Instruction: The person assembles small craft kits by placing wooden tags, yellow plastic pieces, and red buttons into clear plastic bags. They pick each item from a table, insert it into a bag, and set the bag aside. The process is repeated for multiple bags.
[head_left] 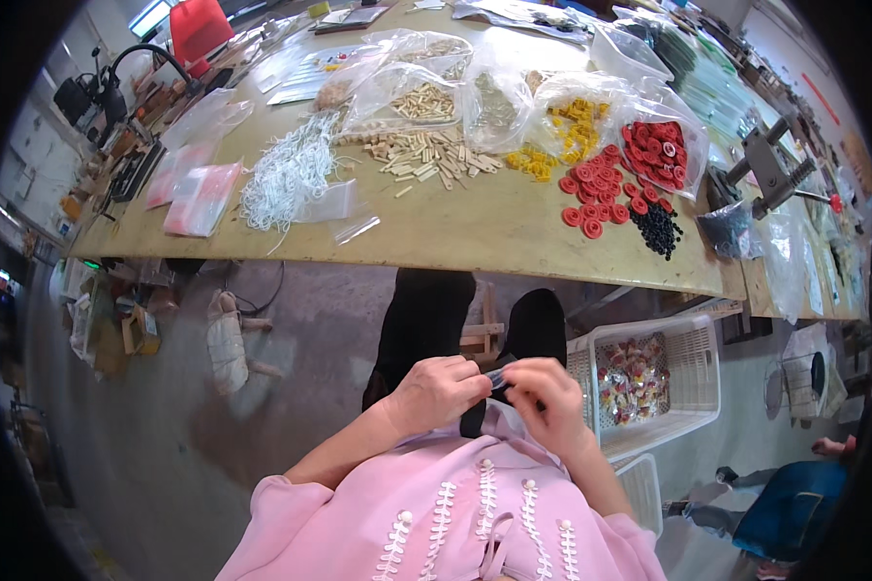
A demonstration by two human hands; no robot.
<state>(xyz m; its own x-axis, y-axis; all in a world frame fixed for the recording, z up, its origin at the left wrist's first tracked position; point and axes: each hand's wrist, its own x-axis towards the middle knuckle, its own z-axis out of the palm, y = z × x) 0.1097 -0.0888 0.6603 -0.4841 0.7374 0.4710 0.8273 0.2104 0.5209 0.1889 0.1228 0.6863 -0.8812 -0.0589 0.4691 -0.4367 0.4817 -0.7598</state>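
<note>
Above my lap, my left hand (441, 392) and my right hand (550, 397) come together, both with bent, closed fingers. Between their fingertips is a small shiny grey, partly see-through piece (497, 379). It looks like plastic film, but its kind is too small to make out. The fingers of both hands cover much of it. Both hands are well off the table, below its front edge.
On the table (436, 232) lie white strings (291, 174), wooden pieces (436, 155), yellow parts (533, 163), red discs (596, 189), black beads (656, 230) and flat plastic bags (202, 198). A hand press (775, 169) stands right. A white crate (702, 387) with small packets is beside my legs.
</note>
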